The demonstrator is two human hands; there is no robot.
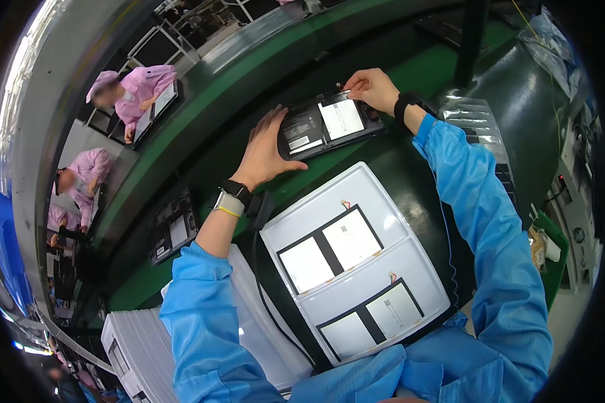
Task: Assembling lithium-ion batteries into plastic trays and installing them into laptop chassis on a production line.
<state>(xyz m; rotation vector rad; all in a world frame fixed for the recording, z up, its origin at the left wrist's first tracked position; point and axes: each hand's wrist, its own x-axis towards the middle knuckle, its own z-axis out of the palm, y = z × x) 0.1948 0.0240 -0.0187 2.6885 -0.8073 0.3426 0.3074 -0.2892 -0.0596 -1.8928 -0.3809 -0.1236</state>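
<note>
An open black tablet casing (329, 125) lies on the dark bench with a white battery pack inside it. My left hand (265, 151) rests flat against the casing's left end, fingers spread. At the casing's top right corner, my right hand (373, 88) pinches something small, apparently the battery's wire end. Both arms wear blue sleeves; the left wrist has a band and a watch, the right a black strap. In front of me sits a white tray (410, 221) holding two more flat battery packs (329, 248) (373, 319).
A stack of white trays (138, 349) stands at lower left. Another open tablet casing (173, 225) lies on the green conveyor (202, 134) to the left. Two people in pink work across the line at upper left. A black cable runs down beside the tray.
</note>
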